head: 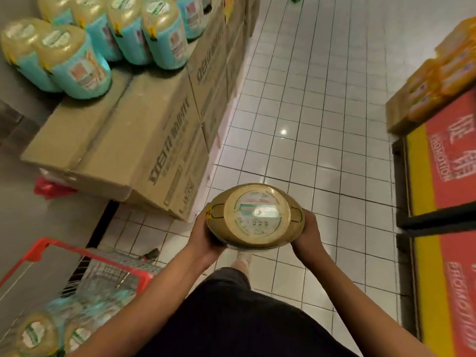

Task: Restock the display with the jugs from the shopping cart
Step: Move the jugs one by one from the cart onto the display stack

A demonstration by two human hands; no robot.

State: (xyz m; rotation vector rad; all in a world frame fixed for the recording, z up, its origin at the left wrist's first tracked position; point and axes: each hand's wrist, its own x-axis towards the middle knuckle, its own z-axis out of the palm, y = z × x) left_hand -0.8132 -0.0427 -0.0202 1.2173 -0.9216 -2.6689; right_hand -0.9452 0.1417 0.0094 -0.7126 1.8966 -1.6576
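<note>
two hands hold one jug point(256, 215); left hand point(206, 234) and right hand point(306, 231) wrap its sides; it sits between them

Supermarket aisle: tiled floor, a promotion stand and a stray red bag.
A white tiled floor point(309, 99) with dark grout lines ran up the middle, and a small bright glare spot point(283, 131) lay on it. On the right stood a red-and-yellow banner point(450, 155) printed "PROMOTION" beside large Chinese characters, with a black bar point(432, 220) crossing it. Orange packages point(438, 81) were stacked above the banner at the right edge. At the left, a crumpled red plastic bag point(50, 188) lay on a grey surface.
</note>
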